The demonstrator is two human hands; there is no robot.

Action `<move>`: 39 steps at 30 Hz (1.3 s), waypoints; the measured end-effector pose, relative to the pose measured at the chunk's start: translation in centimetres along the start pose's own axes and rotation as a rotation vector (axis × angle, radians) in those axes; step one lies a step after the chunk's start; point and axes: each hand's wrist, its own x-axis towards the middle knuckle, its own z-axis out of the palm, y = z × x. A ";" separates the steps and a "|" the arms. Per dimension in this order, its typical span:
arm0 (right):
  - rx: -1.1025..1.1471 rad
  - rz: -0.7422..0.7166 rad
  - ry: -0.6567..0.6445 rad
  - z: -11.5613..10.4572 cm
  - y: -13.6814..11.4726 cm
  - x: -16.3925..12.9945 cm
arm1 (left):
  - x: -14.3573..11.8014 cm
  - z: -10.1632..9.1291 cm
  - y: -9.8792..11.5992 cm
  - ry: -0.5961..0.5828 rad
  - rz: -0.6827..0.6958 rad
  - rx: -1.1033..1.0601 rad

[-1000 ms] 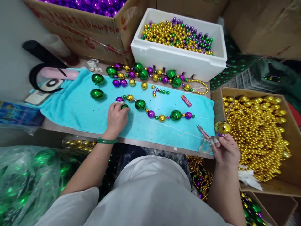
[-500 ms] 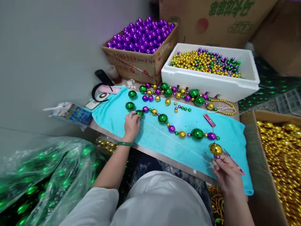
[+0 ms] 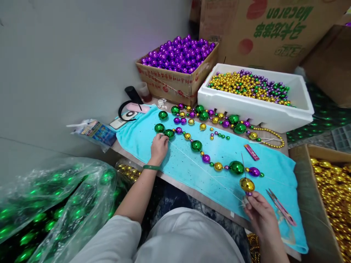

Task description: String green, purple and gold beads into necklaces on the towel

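My left hand (image 3: 159,149) is closed at the end of a bead strand, its fingertips pinching by a large green bead (image 3: 169,134). From there the strand, with a purple bead (image 3: 206,158) and a green bead (image 3: 236,167) among others, curves right across the turquoise towel (image 3: 186,175). A thin white thread (image 3: 203,166) runs between my hands. My right hand (image 3: 260,211) pinches a long thin needle (image 3: 242,160), held upright with a gold bead (image 3: 247,184) and a small purple bead (image 3: 249,194) on it. Scissors (image 3: 281,208) lie to the right.
Behind the towel stand a carton of purple beads (image 3: 166,81) and a white foam box (image 3: 255,105) of small beads. A finished-looking strand (image 3: 234,119) lies along the back. Loose beads (image 3: 202,126), a pink packet (image 3: 251,152) and a phone (image 3: 120,122) rest nearby. A gold-bead carton (image 3: 309,204) is right.
The view has shifted, so the table sits lower and farther right. My right hand has moved slightly left relative to the strand, carrying the gold bead, and uncovers more of the scissors.
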 end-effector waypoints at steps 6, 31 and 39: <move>-0.041 -0.025 -0.017 0.7 -0.2 0.2 | -0.1 0.1 0.0 -0.047 0.000 0.027; -0.141 -0.093 -0.097 6.5 -2.3 1.8 | 4.7 -1.6 4.7 -0.033 0.083 -0.190; -0.144 -0.127 -0.099 7.2 -3.4 2.6 | 5.1 -0.9 5.9 -0.205 0.076 -0.122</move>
